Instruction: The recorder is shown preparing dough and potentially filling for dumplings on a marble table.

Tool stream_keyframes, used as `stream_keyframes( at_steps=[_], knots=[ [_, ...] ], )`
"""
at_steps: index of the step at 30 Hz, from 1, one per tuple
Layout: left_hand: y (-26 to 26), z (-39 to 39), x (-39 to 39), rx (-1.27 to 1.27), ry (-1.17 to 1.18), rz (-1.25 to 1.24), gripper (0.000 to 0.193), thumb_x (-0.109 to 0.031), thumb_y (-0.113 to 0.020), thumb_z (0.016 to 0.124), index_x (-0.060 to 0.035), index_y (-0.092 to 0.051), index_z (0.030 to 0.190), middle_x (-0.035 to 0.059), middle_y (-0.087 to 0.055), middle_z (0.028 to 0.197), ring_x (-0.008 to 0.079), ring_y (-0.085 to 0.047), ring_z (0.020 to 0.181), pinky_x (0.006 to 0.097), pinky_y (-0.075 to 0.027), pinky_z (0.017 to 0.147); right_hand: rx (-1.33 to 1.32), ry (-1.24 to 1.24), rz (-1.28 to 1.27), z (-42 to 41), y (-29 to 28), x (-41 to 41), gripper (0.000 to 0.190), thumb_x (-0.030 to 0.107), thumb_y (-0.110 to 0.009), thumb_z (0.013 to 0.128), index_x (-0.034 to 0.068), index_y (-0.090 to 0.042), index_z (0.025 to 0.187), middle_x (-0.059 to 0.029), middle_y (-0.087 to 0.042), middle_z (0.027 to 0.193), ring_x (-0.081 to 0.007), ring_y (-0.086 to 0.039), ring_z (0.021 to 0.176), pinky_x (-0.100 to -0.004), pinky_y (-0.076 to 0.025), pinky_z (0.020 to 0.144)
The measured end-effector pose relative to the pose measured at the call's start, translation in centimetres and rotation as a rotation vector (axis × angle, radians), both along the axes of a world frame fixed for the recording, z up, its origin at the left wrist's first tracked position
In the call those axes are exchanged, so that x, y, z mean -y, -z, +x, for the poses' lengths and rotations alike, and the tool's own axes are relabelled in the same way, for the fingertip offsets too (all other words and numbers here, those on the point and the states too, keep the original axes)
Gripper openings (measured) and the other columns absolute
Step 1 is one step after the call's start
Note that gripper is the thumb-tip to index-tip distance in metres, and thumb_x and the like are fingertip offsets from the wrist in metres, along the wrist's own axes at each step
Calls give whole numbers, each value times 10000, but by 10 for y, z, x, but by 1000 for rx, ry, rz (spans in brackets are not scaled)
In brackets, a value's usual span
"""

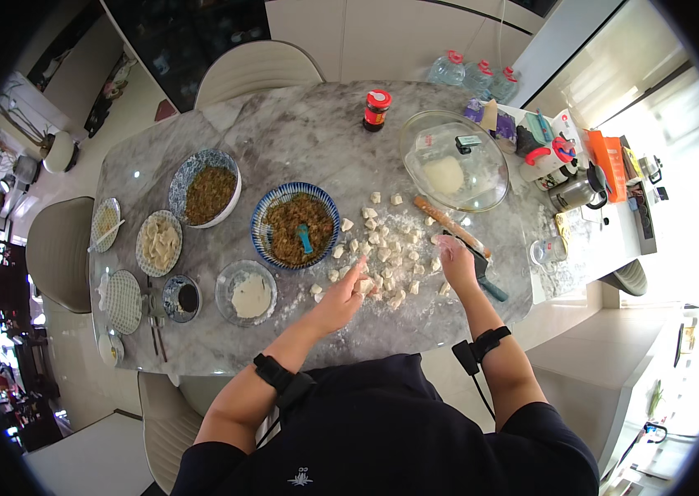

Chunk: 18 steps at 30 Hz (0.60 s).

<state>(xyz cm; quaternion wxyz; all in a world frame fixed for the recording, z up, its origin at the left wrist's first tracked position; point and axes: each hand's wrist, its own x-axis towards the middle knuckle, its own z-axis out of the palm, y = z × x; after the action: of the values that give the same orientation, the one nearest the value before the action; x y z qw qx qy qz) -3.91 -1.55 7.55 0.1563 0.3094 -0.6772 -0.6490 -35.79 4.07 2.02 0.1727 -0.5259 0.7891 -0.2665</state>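
Many small dough pieces (388,255) lie scattered in loose flour on the marble-patterned table. Over their near left edge is my left hand (345,294), index finger stretched out and a dough piece by the curled fingers; whether it is gripped I cannot tell. My right hand (458,263) is at the right edge of the pieces, beside a wooden rolling pin (452,226); its fingertips are blurred. A dark-bladed tool with a grey-green handle (493,289) lies partly hidden behind this hand. Left of the dough stands a blue-striped bowl of brown filling (295,225) with a blue spoon (304,239).
A glass lid (414,167) covers a dough lump at the back right. A red-capped jar (376,110) stands farther back. To the left are a second filling bowl (236,191), a flour bowl (251,296), a plate of dumplings (160,243) and a dark-sauce bowl (182,299).
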Motion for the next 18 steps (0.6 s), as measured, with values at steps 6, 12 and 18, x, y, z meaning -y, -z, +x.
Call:
stream_keyframes(
  at_steps=[6,12,18],
  knots=[
    [20,0,-7,-59,-106,67,929,47,-553,860,-47,50,1560,177,-579,1206,233,-630,1055,335,-484,905,264,-383,58,111,-93,9,270,270,-636,927,66,-652,1104,-152,-660,939,-336,-664,853,-387,-544,740],
    [10,-8,-12,-113,-217,178,584,94,-554,857,-28,-393,1405,157,-564,1268,205,-629,1009,333,-504,870,192,-471,-23,143,-90,4,266,294,-668,906,56,-591,998,-126,-623,889,-311,-654,763,-375,-539,680],
    [-4,-3,-9,-24,14,-120,178,-67,-509,913,-14,-573,1071,131,-630,986,247,-631,890,376,-493,796,203,-451,-118,149,-118,6,296,325,-683,895,61,-556,940,-113,-633,869,-318,-661,732,-375,-530,636]
  ],
)
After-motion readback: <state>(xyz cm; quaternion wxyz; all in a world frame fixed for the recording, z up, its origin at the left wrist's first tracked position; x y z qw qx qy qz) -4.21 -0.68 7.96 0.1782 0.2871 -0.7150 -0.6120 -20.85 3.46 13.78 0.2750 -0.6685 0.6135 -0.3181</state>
